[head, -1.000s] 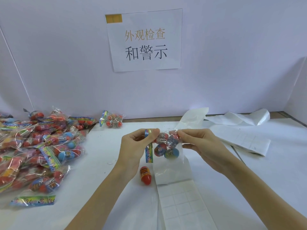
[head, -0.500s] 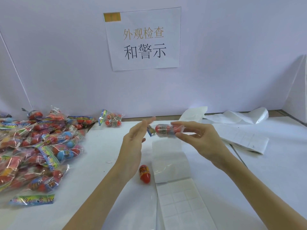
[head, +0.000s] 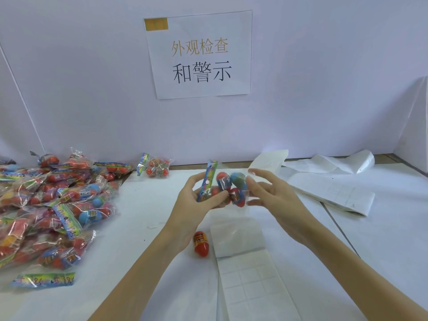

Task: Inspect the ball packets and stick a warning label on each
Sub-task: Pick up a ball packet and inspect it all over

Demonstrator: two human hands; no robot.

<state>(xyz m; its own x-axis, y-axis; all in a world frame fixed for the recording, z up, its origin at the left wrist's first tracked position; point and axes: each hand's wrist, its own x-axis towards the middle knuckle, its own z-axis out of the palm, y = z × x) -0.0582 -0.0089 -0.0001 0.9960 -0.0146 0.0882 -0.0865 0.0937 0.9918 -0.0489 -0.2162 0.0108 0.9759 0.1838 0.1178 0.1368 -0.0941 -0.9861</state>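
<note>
1. Since half a second ago the ball packet (head: 225, 188) has passed from my right hand (head: 271, 195) into my left hand (head: 196, 200), and it is turned so its coloured header strip stands up instead of lying sideways.
2. My left hand now grips the packet, thumb across its front and fingers curled behind; I hold it up, above the label strip (head: 243, 262), so that I can look over each side.
3. My right hand is spread, fingers straight and apart, holding nothing. Its fingertips lie just beside the packet's clear right edge; whether they touch it I cannot tell.
4. I judge this to be the inspecting step, with no label yet peeled.
5. The label strip lies below the packet, one end curled over, near for my free hand.
6. Counted: one packet in hand, showing four balls; one packet (head: 156, 166) lying apart, left of and beyond the held one.
7. One loose red ball (head: 201, 243) touches the strip's left edge.
8. The pile of packets (head: 53, 212), far left of the strip, is too jumbled to count.
</note>
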